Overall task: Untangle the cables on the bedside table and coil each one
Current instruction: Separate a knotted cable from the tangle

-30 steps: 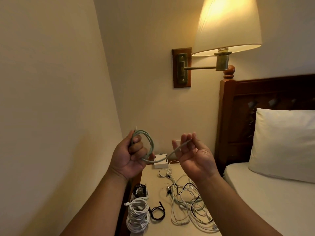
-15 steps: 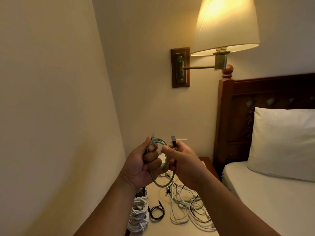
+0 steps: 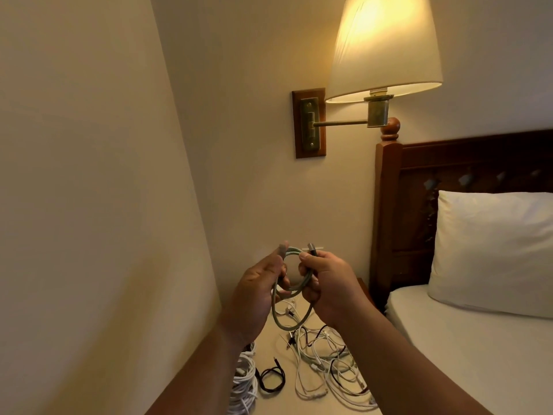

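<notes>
I hold the green cable coil (image 3: 294, 323) above the tabletop (image 3: 276, 354), clear of the tangle (image 3: 326, 365) lying on it, so nothing snags: my left hand (image 3: 257, 290) grips the loops to fix their size, my right hand (image 3: 330, 286) pinches the plug end

Looks like matt woven cloth sheath on green cable (image 3: 292, 251); plug (image 3: 311, 249) dull dark metal. Smooth, faintly glossy plastic on white coil (image 3: 244, 381) at left edge of table top (image 3: 270, 354) and on cable tangle (image 3: 323, 363) toward right edge; black coil (image 3: 270, 380) matt. Table top smooth, pale, low sheen. Varnished dark wood headboard (image 3: 466, 163). Pleated cloth lampshade (image 3: 386, 46), tarnished brass arm (image 3: 341, 123). Matt white cloth pillow (image 3: 490, 250).
</notes>
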